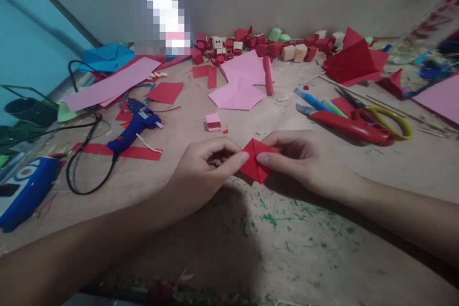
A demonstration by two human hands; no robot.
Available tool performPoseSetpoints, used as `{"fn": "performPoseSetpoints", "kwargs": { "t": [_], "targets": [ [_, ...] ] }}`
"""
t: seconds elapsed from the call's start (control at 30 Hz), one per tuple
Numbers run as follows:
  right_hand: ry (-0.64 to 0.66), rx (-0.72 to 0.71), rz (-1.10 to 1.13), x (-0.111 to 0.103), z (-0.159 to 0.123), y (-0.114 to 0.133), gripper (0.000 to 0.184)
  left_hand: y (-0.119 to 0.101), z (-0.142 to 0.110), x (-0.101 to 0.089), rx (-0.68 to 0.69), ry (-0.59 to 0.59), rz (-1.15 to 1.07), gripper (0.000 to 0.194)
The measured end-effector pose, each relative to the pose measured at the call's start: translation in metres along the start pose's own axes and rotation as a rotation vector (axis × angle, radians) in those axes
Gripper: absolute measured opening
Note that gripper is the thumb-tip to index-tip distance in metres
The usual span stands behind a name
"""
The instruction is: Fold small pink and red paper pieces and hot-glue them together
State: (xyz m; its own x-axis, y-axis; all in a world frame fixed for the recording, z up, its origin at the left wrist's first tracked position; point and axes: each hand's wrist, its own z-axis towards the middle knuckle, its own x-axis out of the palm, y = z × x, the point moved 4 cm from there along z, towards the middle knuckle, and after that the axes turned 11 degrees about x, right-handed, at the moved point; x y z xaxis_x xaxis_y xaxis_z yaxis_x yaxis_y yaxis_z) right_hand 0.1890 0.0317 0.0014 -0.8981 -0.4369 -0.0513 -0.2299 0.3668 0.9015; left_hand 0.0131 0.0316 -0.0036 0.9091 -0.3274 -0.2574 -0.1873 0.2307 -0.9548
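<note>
Between my two hands is a small folded red paper, diamond-shaped, with creases meeting near its middle. My left hand pinches its left corner, thumb on top. On the right side my right hand grips it too, the thumb pressing near the centre and the fingers behind. The paper is held a little above the wooden table. Just beyond my left hand sits a small pink paper box, with a tiny red scrap beside it. My fingers underneath the paper are partly hidden.
A blue glue gun with a black cord lies left, near a blue tape dispenser. At right are a red utility knife and yellow-handled scissors. Pink sheets and several red paper cubes lie toward the back.
</note>
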Motion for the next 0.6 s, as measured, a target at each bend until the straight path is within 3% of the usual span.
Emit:
{"fn": "performPoseSetpoints", "kwargs": {
  "t": [0.13, 0.2, 0.3, 0.43, 0.6],
  "targets": [
    [-0.017, 0.027, 0.097, -0.002, 0.002, -0.002, 0.022, 0.001, -0.004, -0.001, 0.031, -0.017, -0.046, 0.011],
    [-0.028, 0.026, 0.094, -0.003, 0.002, -0.001, 0.021, -0.004, -0.006, -0.006, 0.157, -0.004, -0.024, 0.021],
    [-0.035, 0.030, 0.036, -0.004, 0.002, 0.000, 0.020, -0.014, -0.006, -0.011, 0.381, 0.112, 0.146, 0.032],
    [-0.042, 0.011, 0.034, -0.007, 0.001, 0.002, 0.019, -0.019, -0.002, -0.010, 0.580, 0.196, 0.369, 0.034],
    [-0.066, -0.004, -0.002, -0.009, 0.002, 0.000, 0.022, -0.016, 0.002, -0.008, 0.625, 0.134, 0.390, 0.021]
  ]
}}
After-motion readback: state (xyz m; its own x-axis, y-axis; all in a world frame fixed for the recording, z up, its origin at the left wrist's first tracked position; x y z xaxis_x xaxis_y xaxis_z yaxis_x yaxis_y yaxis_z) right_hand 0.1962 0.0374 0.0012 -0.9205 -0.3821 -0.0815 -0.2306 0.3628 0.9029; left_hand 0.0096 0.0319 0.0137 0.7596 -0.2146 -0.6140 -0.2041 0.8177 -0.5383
